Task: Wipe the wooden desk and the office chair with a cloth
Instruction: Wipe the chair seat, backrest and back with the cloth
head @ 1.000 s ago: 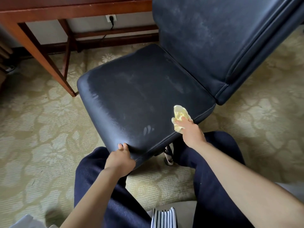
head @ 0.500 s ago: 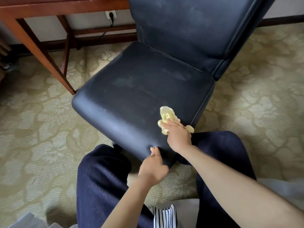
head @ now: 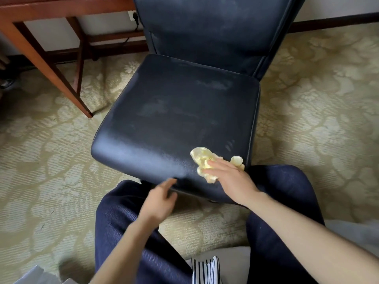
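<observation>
The dark blue office chair point(head: 176, 111) faces me, its seat smeared with damp streaks, its backrest rising at the top. My right hand point(head: 231, 179) presses a crumpled yellow cloth point(head: 203, 160) flat onto the seat's near right corner, fingers fairly straight. Blurred by motion, my left hand point(head: 160, 199) hovers at the seat's front edge with loose fingers, holding nothing. The wooden desk point(head: 51, 9) shows at the top left, only its underside rail and legs visible.
Patterned beige carpet point(head: 41, 160) covers the floor around the chair. A desk leg point(head: 53, 72) slants down just left of the seat. A wall socket with a plugged cable point(head: 133, 16) sits behind the chair. My knees in dark trousers point(head: 131, 232) flank the seat front.
The chair has swivelled to face me squarely. My left hand let go of the seat's front edge and now hovers loose. My right hand keeps the cloth at the near right corner.
</observation>
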`<state>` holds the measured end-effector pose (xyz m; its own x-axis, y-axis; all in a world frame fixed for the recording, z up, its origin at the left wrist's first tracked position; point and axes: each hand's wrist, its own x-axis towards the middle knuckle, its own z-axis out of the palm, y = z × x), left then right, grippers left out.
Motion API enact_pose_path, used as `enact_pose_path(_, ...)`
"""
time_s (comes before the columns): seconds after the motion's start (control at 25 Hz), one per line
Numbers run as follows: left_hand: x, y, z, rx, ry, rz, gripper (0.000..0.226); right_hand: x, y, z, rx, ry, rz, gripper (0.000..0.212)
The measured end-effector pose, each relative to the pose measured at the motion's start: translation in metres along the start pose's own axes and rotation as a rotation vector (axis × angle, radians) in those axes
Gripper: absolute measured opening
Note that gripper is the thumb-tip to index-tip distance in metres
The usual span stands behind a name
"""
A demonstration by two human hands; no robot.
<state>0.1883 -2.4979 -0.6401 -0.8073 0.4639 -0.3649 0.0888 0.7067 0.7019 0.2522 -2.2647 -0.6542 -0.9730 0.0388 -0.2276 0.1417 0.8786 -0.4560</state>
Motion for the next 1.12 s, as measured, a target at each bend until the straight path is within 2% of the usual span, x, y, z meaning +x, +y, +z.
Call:
enact_pose_path(0.16, 0.021, -0.03, -0.043, 0.12, 0.136, -0.173, 0.054, 0.006, 0.021, -0.013, -0.027, 0.078, 0.078, 0.062)
enact_pose_path(0.36, 0.039, -0.043, -0.071, 0.221, 0.229, -0.242, 0.062, 0.02, 0.054, -0.04, -0.098, 0.11, 0.186, 0.06)
enact_pose_path(0.52, 0.046, -0.04, -0.076, 0.209, 0.238, -0.334, 0.067, 0.047, 0.076, -0.057, -0.012, 0.242, 0.463, 0.054)
enact_pose_path(0.64, 0.047, -0.04, -0.07, 0.219, 0.231, -0.427, 0.066, 0.074, 0.085, -0.065, -0.011, 0.226, 0.635, 0.054)
enact_pose_path(0.8, 0.042, -0.038, -0.055, 0.0, 0.285, -0.515, 0.022, 0.078, 0.084, -0.066, -0.029, 0.223, 0.631, 0.072)
enact_pose_path(1.0, 0.03, -0.031, -0.042, -0.163, 0.283, -0.509, 0.016, 0.067, 0.037, -0.029, 0.039, 0.315, 0.581, 0.072)
enact_pose_path(1.12, 0.023, -0.027, -0.033, -0.207, 0.208, -0.488, 0.011, 0.063, -0.005, 0.0, 0.082, 0.316, 0.478, 0.069)
